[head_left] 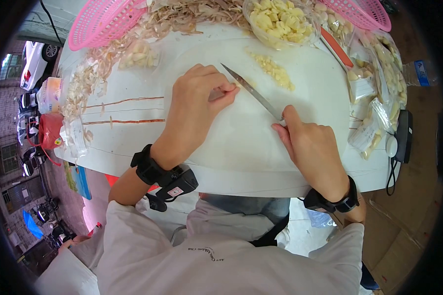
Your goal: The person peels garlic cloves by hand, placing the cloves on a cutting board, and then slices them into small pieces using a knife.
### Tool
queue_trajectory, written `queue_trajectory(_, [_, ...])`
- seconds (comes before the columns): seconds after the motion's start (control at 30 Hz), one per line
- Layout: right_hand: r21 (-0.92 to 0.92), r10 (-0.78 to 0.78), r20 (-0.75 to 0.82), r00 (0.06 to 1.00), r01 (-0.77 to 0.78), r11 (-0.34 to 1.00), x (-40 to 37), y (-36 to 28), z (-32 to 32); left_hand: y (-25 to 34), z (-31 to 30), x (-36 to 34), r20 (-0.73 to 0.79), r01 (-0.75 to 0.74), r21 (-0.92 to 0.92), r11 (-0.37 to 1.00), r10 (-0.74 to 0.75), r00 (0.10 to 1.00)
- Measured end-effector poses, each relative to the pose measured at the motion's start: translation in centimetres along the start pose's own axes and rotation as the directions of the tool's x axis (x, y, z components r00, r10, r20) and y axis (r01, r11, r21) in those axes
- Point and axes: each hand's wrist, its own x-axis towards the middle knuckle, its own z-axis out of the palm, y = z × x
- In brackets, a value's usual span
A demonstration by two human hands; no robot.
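Observation:
My right hand (312,147) is closed around the handle of a knife (253,92). Its blade slants up and left, the tip beside my left hand (197,98). The left fingers are pinched together over the white board (231,142); what they hold, if anything, is too small and hidden to name. A few pale bits lie near those fingertips. Right of the blade is a loose pile of chopped garlic (273,71). Behind it, a clear bowl (251,24) holds peeled garlic cloves (283,19).
Garlic skins (197,12) spread along the back and left of the table. Pink baskets (106,22) stand at both back corners. An orange-red-handled tool (335,48) lies right of the bowl. Bagged garlic (389,64) lines the right edge, beside a black device (403,136).

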Motion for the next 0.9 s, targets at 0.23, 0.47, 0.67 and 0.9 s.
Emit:
queue_trajectory(0.23, [-0.066,-0.023,0.049,0.999,0.026,0.997,0.4,0.0,-0.5,0.1,0.1,0.0,0.008,0.011,-0.033,0.999,-0.011,1.000])
queue_trajectory(0.47, [0.245,0.070,0.052,0.996,-0.081,0.966,0.4,0.5,-1.0,-0.1,-0.1,-0.1,0.013,0.008,-0.038,0.999,-0.007,1.000])
queue_trajectory(0.67, [0.424,0.009,0.030,1.000,-0.021,0.906,-0.1,1.2,-1.4,-0.1,-0.1,0.0,0.010,0.022,-0.044,0.999,-0.022,1.000])
queue_trajectory(0.9, [0.312,-0.015,0.064,0.998,-0.006,0.950,-0.4,0.9,-1.2,-0.1,-0.1,0.0,0.019,0.024,-0.025,0.999,-0.023,1.000])
